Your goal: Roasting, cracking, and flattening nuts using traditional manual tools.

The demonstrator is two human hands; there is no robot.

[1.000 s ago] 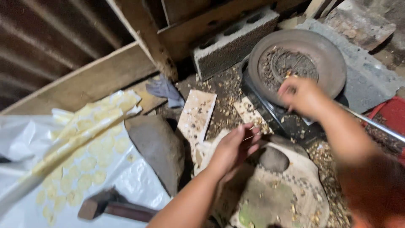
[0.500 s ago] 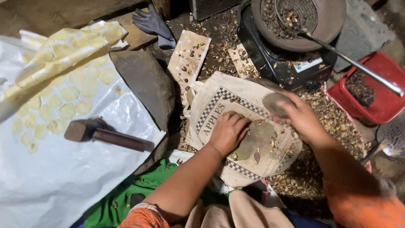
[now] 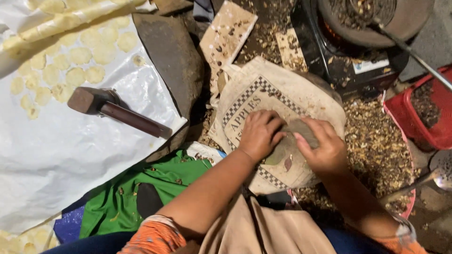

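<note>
Husk-littered ground surrounds a printed sack (image 3: 278, 94). We observe the left hand (image 3: 258, 134) pressed flat on it, fingers spread, and the right hand (image 3: 322, 146) curled around a grey stone (image 3: 297, 128).

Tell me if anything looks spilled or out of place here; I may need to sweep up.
Yes. Husk-like bits are strewn over the ground right of the cloth-covered stone, where the left hand and right hand work a grey stone. The hammer lies on the white sheet beside flattened yellow discs.
</note>
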